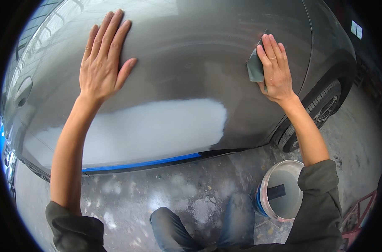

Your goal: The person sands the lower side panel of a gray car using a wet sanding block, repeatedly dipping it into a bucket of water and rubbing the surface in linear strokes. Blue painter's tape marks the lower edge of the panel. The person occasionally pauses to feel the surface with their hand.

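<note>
A dark grey car panel [178,75] curves across the view in front of me. My left hand [102,69] lies flat on its upper left part, fingers stretched and thumb apart, holding nothing. Farther right, my right hand [276,69] presses a folded grey-green sheet of sandpaper [255,68] against the panel. Part of the sheet sticks out left of the fingers; the rest is hidden under the hand. Below and between my hands is a smooth pale grey patch [157,126] on the panel. Blue masking tape [149,163] runs along the lower edge beneath that patch.
A bucket [264,191] of cloudy water stands on the wet, stained floor [174,189] by my right knee, with a dark block [276,192] in it. The car's wheel [312,115] is at right, a door handle [24,91] at far left. A red metal frame [359,212] stands lower right.
</note>
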Motion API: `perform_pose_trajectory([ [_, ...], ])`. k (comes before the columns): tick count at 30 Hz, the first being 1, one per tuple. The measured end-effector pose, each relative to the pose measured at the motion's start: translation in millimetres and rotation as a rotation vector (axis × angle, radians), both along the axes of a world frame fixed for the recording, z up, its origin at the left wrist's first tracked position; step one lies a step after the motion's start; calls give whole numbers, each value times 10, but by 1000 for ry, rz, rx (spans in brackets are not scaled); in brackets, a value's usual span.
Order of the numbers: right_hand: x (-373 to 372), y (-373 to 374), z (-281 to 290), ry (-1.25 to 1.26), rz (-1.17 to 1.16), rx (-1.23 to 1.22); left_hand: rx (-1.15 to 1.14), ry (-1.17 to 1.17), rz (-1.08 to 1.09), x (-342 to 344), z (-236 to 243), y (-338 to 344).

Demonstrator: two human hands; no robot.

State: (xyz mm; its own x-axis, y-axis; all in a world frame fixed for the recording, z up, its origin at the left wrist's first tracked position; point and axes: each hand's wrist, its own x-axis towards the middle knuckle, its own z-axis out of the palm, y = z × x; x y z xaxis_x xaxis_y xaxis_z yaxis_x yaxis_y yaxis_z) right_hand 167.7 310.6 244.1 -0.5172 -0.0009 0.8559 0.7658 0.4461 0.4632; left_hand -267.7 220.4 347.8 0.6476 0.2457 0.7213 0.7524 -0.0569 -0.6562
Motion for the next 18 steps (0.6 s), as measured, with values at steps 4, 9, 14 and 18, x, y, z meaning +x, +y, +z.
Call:
perform_pose_trajectory([
  [4,-227,-54,-20,102,160,-54,42,-9,-26,128,19,19],
  [9,-1814,-204,219,-226,109,113,14,-19,-132,83,7,56],
  [14,-1212,-80,337,-368,54,51,5,40,-53,-311,45,-106],
  [18,95,37,-85,-360,54,-103,153,-15,-82,-773,-54,-135],
])
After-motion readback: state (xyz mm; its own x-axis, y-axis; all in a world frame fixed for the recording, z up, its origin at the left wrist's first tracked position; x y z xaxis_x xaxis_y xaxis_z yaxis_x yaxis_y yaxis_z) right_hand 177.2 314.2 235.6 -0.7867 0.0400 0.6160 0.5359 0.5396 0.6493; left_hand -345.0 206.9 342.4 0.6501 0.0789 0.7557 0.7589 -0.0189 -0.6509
